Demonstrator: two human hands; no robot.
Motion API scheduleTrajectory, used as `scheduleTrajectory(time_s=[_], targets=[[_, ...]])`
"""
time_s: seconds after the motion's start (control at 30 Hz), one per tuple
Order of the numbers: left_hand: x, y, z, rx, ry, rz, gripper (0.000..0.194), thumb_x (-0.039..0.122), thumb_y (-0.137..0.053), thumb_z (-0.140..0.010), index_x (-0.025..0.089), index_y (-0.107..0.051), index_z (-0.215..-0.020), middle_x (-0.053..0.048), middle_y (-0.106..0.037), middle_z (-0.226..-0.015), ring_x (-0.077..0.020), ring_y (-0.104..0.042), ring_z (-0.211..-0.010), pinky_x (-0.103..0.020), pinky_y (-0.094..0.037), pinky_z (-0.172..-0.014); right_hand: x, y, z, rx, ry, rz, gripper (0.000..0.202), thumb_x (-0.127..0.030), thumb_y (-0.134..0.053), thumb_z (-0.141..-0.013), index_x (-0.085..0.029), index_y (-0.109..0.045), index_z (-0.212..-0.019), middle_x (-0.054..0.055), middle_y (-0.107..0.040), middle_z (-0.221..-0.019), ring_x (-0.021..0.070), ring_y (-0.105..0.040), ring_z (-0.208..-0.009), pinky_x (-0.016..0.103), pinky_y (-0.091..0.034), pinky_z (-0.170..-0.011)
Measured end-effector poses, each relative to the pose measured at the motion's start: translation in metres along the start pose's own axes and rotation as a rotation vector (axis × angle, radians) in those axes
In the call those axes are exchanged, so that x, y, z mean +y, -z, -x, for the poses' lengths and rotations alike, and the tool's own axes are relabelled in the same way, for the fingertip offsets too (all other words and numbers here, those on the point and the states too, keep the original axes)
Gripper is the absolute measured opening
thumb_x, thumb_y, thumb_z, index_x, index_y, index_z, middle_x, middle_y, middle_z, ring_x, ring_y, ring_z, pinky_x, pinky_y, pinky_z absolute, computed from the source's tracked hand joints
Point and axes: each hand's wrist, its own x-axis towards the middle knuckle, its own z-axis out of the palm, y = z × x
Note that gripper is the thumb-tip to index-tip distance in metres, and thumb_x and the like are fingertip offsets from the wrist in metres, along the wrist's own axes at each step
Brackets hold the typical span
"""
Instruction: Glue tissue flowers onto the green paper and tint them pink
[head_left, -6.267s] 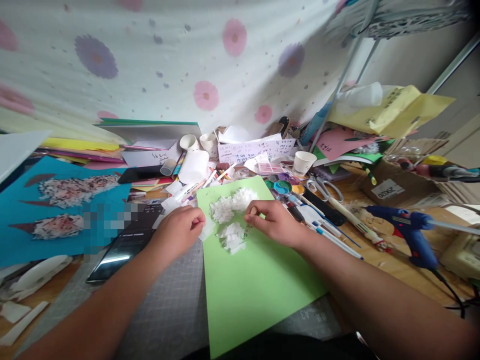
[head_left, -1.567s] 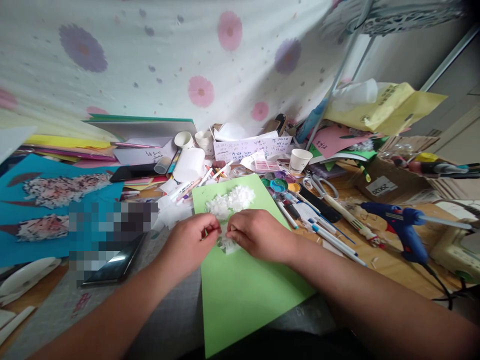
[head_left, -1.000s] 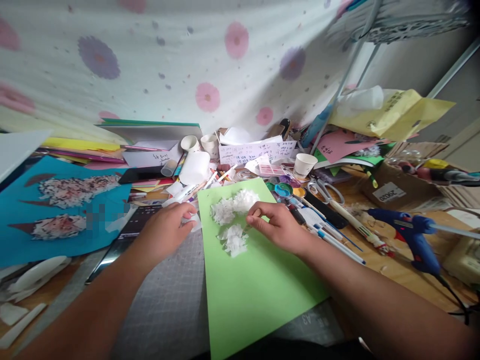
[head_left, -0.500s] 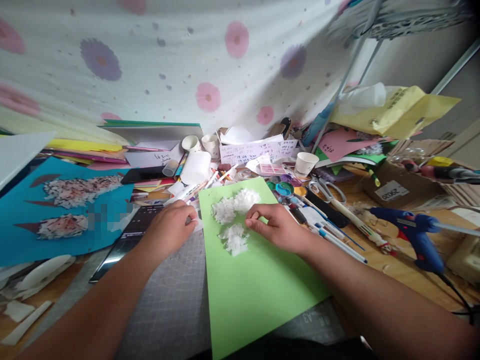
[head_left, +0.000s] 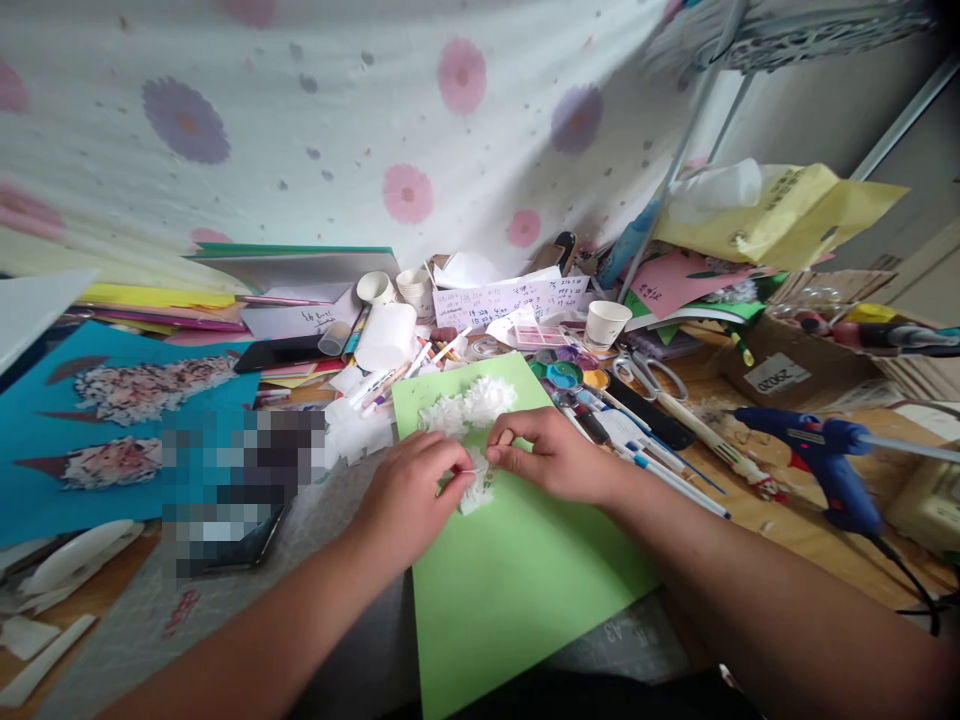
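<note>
A green sheet lies in front of me, with ruffled white paper tufts stuck near its top. My left hand is over the sheet's left edge, its thumb and forefinger pinched on a thin bit of white paper beside the lower white tuft. Close to it on the right, my right hand pinches a small tan stick above the same tuft. My fingers partly cover the tufts.
At the left lies a blue sheet with speckled paper shapes, near a partly blurred phone. Cups, pens and open paints line the back. Scissors and a blue glue gun lie at the right. A grey cutting mat extends under the sheet.
My left hand has moved right, from beside the green sheet to the lower white tuft, bringing its piece of white paper. My right hand has barely moved. The view has shifted slightly.
</note>
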Motion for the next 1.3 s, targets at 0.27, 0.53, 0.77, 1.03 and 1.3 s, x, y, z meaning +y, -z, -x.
scheduleTrajectory(time_s=[0.27,0.53,0.77,1.03,1.3], targets=[[0.002,-0.002,0.004,-0.039,-0.103,-0.084,0.012,0.011,-0.058,-0.08,0.02,-0.064,-0.075,-0.003,-0.061,-0.082,-0.0203,-0.054,-0.083,-0.033,-0.04,-0.076,-0.001,0.004,-0.001,0.242,0.024,-0.14,0.024,-0.028,-0.054,-0.086,-0.018,-0.053,-0.065,0.001,-0.061,-0.068,0.0132,-0.056,-0.064,0.025,-0.044,-0.064],[0.0,-0.003,0.004,-0.066,-0.086,-0.115,0.009,0.012,-0.062,-0.079,0.02,-0.065,-0.075,-0.003,-0.061,-0.082,-0.021,-0.053,-0.083,-0.034,-0.041,-0.075,0.0,-0.008,-0.001,0.094,0.032,0.047,0.019,-0.025,-0.054,-0.086,-0.016,-0.056,-0.069,0.002,-0.06,-0.067,0.0128,-0.054,-0.062,0.024,-0.04,-0.061],[-0.012,0.018,0.004,0.024,-0.052,-0.059,0.008,0.019,-0.057,-0.081,0.02,-0.065,-0.081,-0.003,-0.062,-0.087,-0.0196,-0.057,-0.085,-0.031,-0.044,-0.075,-0.001,-0.014,-0.002,-0.018,0.08,0.289,0.017,-0.022,-0.052,-0.089,-0.015,-0.058,-0.074,0.004,-0.062,-0.071,0.0134,-0.055,-0.065,0.023,-0.039,-0.062],[-0.041,0.055,0.001,0.188,0.205,-0.201,0.017,0.029,-0.048,-0.082,0.022,-0.063,-0.084,-0.003,-0.065,-0.09,-0.0206,-0.059,-0.08,-0.03,-0.044,-0.067,-0.003,-0.02,-0.005,-0.066,0.073,0.405,0.018,-0.023,-0.052,-0.089,-0.016,-0.057,-0.073,0.005,-0.063,-0.072,0.0155,-0.055,-0.068,0.025,-0.04,-0.063],[-0.073,0.083,0.005,-0.109,0.4,-0.451,0.026,0.029,-0.045,-0.079,0.022,-0.066,-0.093,-0.007,-0.067,-0.106,-0.03,-0.061,-0.094,-0.036,-0.043,-0.068,0.006,-0.004,-0.001,0.243,0.01,-0.189,0.026,-0.029,-0.054,-0.089,-0.017,-0.053,-0.065,0.002,-0.06,-0.07,0.0142,-0.058,-0.067,0.026,-0.044,-0.066]])
